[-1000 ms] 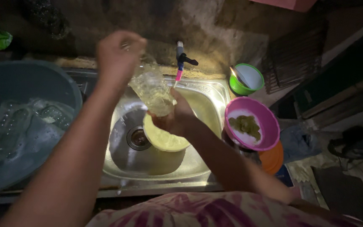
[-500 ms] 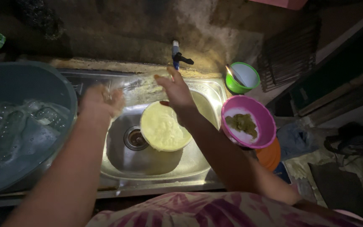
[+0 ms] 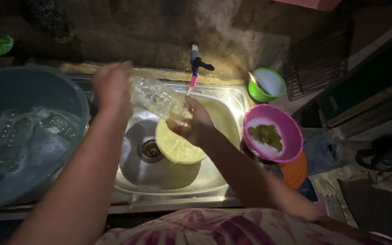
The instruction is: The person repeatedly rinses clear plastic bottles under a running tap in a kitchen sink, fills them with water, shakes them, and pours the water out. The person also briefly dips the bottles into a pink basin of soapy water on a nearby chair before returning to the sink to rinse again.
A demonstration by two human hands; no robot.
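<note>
Two hands, left hand (image 3: 112, 84) and right hand (image 3: 198, 124), grip a clear plastic bottle (image 3: 159, 100) over the sink (image 3: 223, 97).

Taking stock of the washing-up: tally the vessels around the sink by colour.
Clear: 1, the clear bottle held by left hand and right hand
Yellow: 1, yellow plate
Pink: 1, pink bowl
Green: 1, green bowl
Orange: 1, orange bowl
Grey-blue: 1, basin
Total: 6

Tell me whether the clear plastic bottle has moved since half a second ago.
Yes. The clear plastic bottle is now held up over the sink, between both hands, left of the tap; earlier it was not raised there.
</note>
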